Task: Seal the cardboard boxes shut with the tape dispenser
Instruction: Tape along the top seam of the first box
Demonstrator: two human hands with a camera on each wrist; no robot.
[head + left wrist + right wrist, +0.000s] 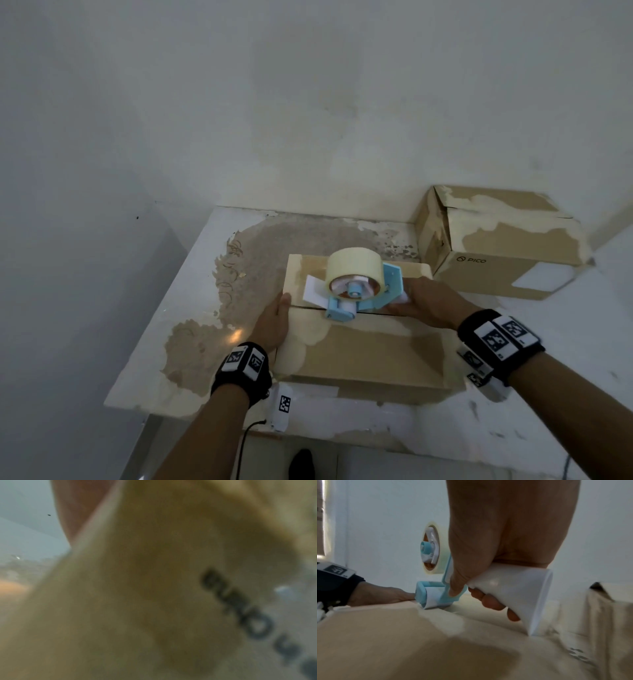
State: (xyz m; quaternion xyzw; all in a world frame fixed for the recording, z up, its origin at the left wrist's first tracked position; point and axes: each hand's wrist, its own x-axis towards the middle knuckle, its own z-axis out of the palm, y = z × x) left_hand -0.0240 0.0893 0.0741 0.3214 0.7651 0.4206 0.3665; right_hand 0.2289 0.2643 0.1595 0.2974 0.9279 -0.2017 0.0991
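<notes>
Two hands work the near box point(359, 349): the left hand point(274, 318) lies flat-fingered against its side to steady it, while the right hand point(431, 305) grips the dispenser point(359, 291), roller down on the flap seam, apparently ready to lay tape.

A bare packing corner: worn white table point(191, 274) against stained plaster wall point(308, 120).

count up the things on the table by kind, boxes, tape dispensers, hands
cardboard boxes: 2, the near box under the hands and the far box at the back right
tape dispensers: 1, the tape dispenser on the near box
hands: 2, left hand and right hand
total: 5
</notes>
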